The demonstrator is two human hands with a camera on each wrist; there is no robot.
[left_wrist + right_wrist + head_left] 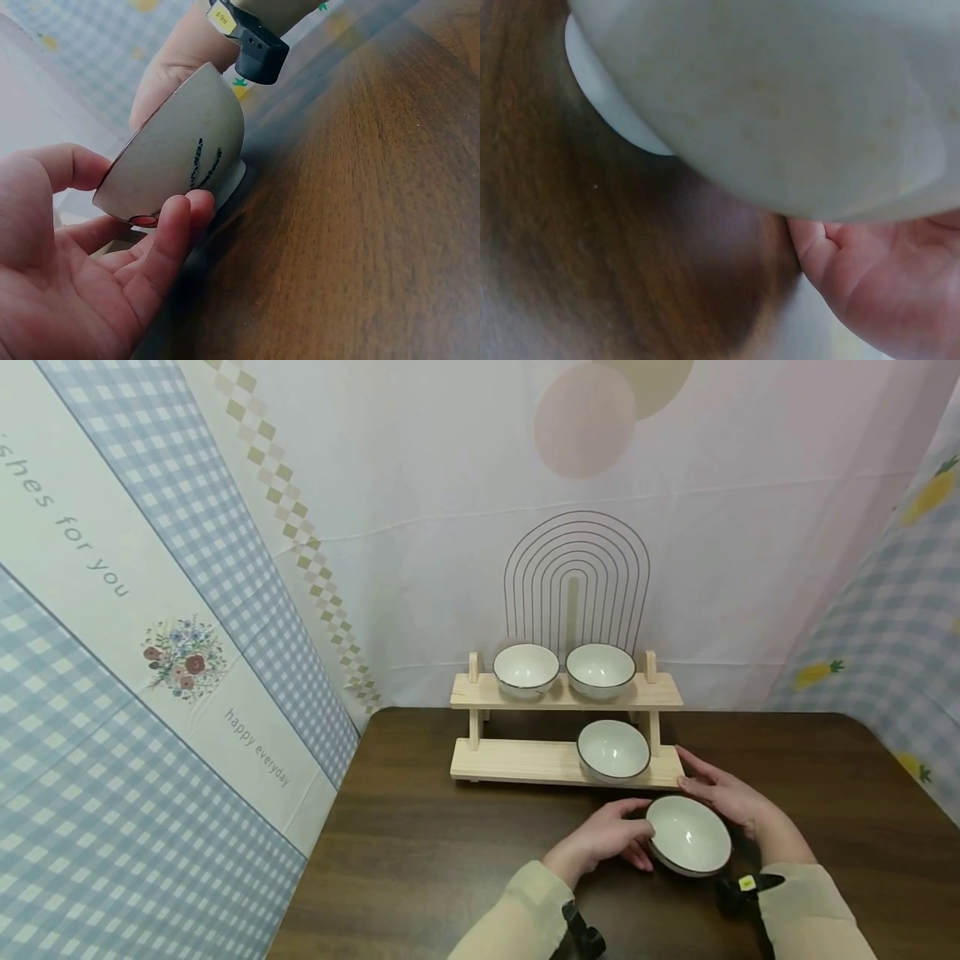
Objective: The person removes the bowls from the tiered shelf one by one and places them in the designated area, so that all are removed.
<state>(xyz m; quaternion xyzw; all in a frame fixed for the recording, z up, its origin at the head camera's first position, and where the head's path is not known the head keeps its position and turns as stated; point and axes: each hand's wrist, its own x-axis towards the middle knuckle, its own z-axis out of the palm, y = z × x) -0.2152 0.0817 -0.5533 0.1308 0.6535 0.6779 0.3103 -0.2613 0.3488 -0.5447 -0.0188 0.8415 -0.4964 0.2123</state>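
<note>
From where I stand, the round, white glazed bowl with a dark rim (688, 835) sits just in front of the pale wooden two-tier rack (517, 760), over the dark brown wooden table (420, 852); I can't tell whether its foot touches the wood. The left hand (607, 833) pinches its near-left wall, thumb at the rim and fingertips lower down. The right hand (738, 802) lies beyond it with fingers fairly straight, at the rack's right end — touching or just beside, I can't say. To handle it well, I'd keep that low finger support and a light thumb, holding the bowl level. Its mouth faces upward, perhaps slightly tipped; being round, it has no long axis across — only the line from foot to mouth, roughly upright.
</note>
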